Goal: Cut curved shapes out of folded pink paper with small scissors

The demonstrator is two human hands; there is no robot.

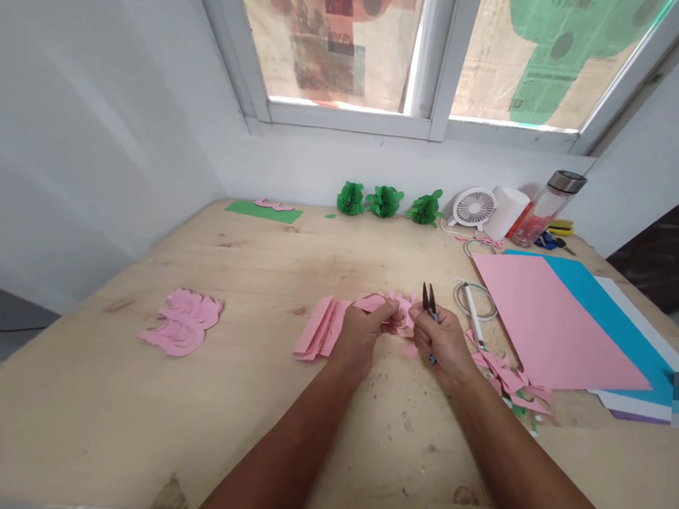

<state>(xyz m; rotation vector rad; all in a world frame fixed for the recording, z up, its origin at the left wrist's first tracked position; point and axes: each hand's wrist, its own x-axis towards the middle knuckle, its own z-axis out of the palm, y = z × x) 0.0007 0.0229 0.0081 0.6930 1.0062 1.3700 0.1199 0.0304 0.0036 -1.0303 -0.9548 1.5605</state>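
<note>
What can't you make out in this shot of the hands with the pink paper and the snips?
Head view:
- The pink paper piece is partly covered by the left hand; its shape is unclear.
- The snips show only their blades; the right hand hides the handle.
- A pixelated patch at the right edge hides part of the coloured sheets.
- The items beside the bottle are too small to tell.

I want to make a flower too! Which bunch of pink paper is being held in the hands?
The scalloped pink paper piece in the middle, pinched by the left hand. The folded pink stack beside it and the pile of pink cutouts far left lie untouched.
</note>
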